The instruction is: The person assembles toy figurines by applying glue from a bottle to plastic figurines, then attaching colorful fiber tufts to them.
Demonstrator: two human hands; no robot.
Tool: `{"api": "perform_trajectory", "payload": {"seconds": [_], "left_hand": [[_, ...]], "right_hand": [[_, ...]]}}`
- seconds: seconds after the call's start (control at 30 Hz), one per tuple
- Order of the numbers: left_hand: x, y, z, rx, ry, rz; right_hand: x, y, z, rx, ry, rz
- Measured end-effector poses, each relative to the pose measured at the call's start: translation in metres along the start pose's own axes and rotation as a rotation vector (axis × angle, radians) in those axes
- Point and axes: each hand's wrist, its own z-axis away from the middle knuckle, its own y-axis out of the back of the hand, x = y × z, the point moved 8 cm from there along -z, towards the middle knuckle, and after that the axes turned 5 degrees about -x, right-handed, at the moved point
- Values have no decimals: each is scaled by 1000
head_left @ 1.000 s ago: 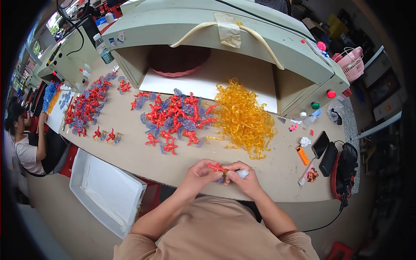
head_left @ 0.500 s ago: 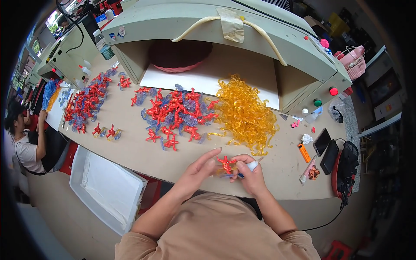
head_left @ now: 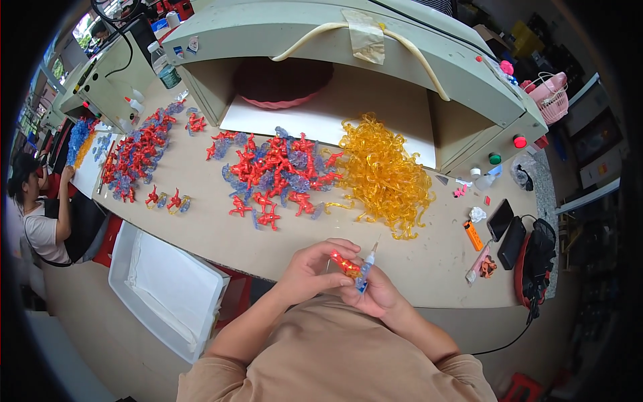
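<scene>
In front of my body, my left hand [head_left: 308, 273] grips a small red figure [head_left: 343, 262] between thumb and fingers; the figure lies tilted sideways. Close against it, my right hand [head_left: 379, 295] is closed round a small white bottle with a thin needle tip [head_left: 370, 257], the tip pointing up and away from me. Something translucent blue shows between the two hands; whether it belongs to the figure or the bottle I cannot tell. Beyond my hands lie a pile of red figures with clear blue parts [head_left: 271, 167] and a heap of curly clear yellow pieces [head_left: 385, 174].
A grey-green bench hood [head_left: 462, 74] stands behind the piles, with a dark red round tray [head_left: 281, 104] inside. Two figures [head_left: 175, 201] and another pile [head_left: 137, 151] lie left. An orange lighter [head_left: 473, 236] and phone [head_left: 500, 220] lie right. A white bin [head_left: 124, 261] stands lower left.
The red figure has turned from upright to tilted, and my left fingers have closed on it. My right hand has come lower and left, with the bottle's tip now pointing more upward.
</scene>
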Motion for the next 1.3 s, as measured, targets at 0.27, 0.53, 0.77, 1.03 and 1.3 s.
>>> {"api": "perform_trajectory", "payload": {"seconds": [0.27,0.53,0.77,1.03,1.3], "left_hand": [[-24,20,20,204,37,452],[-45,15,28,227,111,673],[-57,11,30,251,148,764],[-59,11,31,295,174,737],[-63,13,32,361,207,689]], "right_hand": [[-46,4,20,283,-63,892],[-90,-35,43,248,283,1301],[-90,-52,56,340,716,1143],[-99,-59,64,326,884,1406],[-96,-64,62,339,895,1584]]}}
